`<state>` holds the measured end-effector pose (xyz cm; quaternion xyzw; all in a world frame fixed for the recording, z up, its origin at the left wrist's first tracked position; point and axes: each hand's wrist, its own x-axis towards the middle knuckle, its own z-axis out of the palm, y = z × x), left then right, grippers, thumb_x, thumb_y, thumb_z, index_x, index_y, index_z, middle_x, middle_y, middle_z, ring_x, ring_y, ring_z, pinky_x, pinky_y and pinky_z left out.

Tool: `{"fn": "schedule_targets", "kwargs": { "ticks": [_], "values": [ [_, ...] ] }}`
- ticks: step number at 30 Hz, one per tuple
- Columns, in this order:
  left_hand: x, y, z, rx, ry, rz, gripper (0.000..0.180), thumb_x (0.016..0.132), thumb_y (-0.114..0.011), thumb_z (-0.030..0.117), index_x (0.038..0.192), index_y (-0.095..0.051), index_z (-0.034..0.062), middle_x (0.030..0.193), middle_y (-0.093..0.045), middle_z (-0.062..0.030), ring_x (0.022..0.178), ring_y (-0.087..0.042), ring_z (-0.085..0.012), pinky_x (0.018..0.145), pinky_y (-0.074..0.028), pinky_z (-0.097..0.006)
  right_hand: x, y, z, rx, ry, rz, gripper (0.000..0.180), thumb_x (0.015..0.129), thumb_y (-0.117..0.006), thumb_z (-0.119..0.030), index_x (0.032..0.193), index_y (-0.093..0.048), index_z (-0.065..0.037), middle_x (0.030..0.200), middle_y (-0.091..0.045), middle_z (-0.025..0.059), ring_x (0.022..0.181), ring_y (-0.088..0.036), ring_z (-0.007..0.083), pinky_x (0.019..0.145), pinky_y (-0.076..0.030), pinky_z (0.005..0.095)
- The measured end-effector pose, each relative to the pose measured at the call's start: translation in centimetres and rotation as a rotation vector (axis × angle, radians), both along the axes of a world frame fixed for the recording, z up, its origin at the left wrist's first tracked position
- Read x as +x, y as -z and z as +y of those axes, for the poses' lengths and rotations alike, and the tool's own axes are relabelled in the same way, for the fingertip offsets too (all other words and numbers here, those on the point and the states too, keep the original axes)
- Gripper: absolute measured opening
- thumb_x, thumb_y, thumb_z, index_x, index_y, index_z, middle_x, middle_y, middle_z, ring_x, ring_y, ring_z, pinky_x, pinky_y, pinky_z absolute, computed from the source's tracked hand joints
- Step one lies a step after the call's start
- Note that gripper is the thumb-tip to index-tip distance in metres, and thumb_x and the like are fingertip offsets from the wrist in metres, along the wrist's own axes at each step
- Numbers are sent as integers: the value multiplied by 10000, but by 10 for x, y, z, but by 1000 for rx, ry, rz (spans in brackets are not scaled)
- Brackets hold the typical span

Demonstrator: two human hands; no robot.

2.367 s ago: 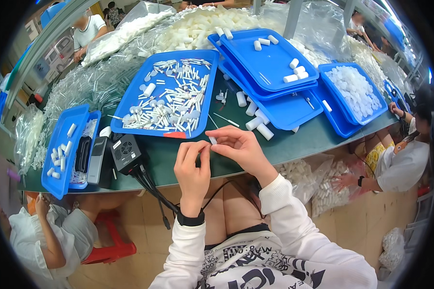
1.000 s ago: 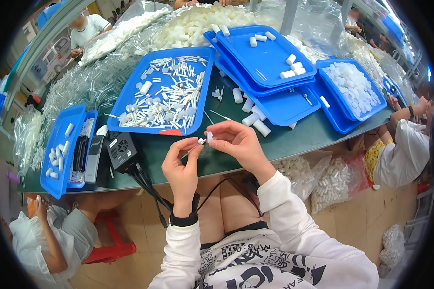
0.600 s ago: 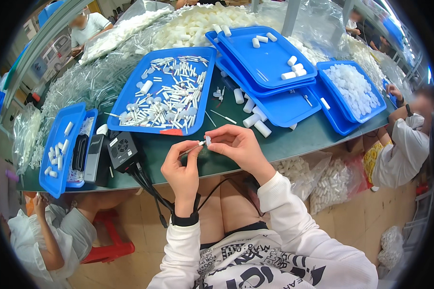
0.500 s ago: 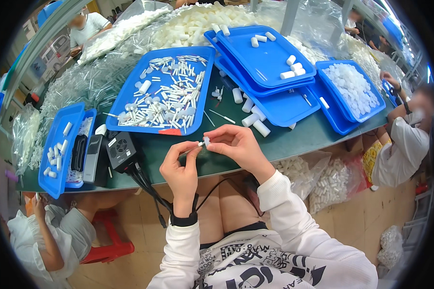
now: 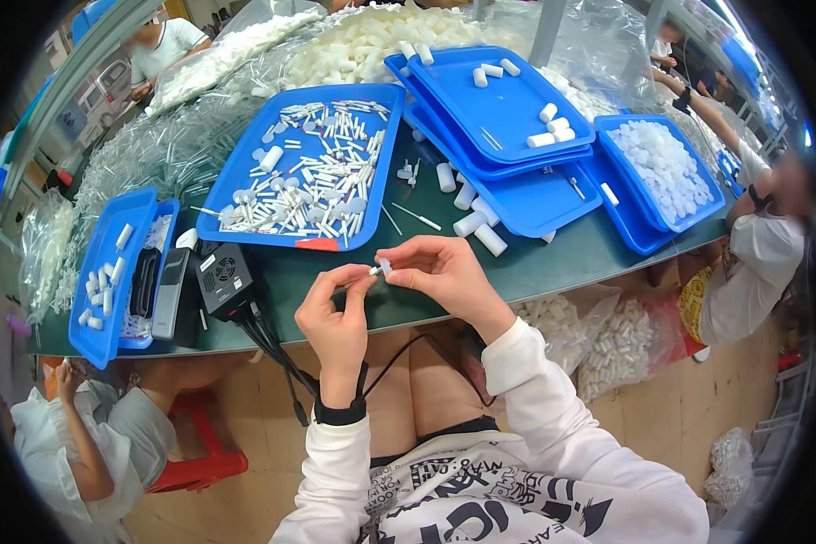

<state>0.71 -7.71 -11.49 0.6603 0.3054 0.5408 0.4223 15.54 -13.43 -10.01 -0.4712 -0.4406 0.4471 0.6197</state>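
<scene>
Above the near table edge, my left hand (image 5: 335, 308) pinches a thin white stick (image 5: 374, 271) between thumb and fingertips. Facing it, my right hand (image 5: 446, 276) has thumb and forefinger closed on a small translucent white disc (image 5: 385, 267). Disc and stick end meet between the two hands; whether they are joined is too small to tell. Just beyond lies a blue tray (image 5: 393, 136) with many short white sticks and several translucent discs. A long thin swab-like stick (image 5: 417, 216) rests on the green table right of that tray.
Stacked blue trays (image 5: 467, 104) carry white cylinders; loose cylinders (image 5: 490, 239) lie before them. Farther right, a tray holds translucent discs (image 5: 659, 163). At left are a black cabled box (image 5: 227, 276) and a small tray (image 5: 95, 340). Other people sit at both sides.
Both hands, still pinching their pieces, have shifted slightly left. The disc now appears turned more edge-on. At right, the other person's arm has stretched out toward the pile.
</scene>
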Motion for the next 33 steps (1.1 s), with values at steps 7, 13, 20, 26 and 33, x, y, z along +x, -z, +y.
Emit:
{"fn": "schedule_targets", "kwargs": {
  "ticks": [7,13,20,26,33],
  "values": [
    [0,-3,-5,239,-127,139,108,746,-665,-74,835,-653,-14,715,-610,-54,663,-569,-116,624,-440,-225,2,1,0,-27,-14,-45,212,785,-684,17,994,-653,33,1021,-672,112,919,-646,147,840,-512,265],
    [0,0,-6,257,-115,98,112,743,-672,-73,835,-649,-14,737,-621,-58,663,-576,-123,628,-448,-229,4,-2,0,-68,-39,-65,204,789,-684,11,990,-658,37,1007,-673,113,905,-645,145,824,-513,262],
    [3,-2,-6,151,-52,34,149,763,-667,-64,903,-627,-33,813,-649,-67,757,-612,-126,717,-480,-236,1,-2,-1,23,-44,-2,263,796,-686,-7,1049,-626,27,1002,-659,89,946,-625,142,853,-497,274],
    [-2,-7,-2,184,80,19,296,758,-650,-8,1048,-597,10,950,-653,-102,898,-614,-202,793,-475,-304,4,-23,-7,10,32,-230,252,784,-719,-102,997,-634,1,874,-658,51,799,-626,100,732,-501,240],
    [0,-5,-2,129,71,34,315,814,-586,11,1122,-536,-31,1052,-613,-123,1003,-581,-203,872,-438,-310,26,-109,39,-73,110,-736,268,755,-726,-179,940,-637,-6,779,-628,36,688,-597,56,611,-458,207]
  ]
}}
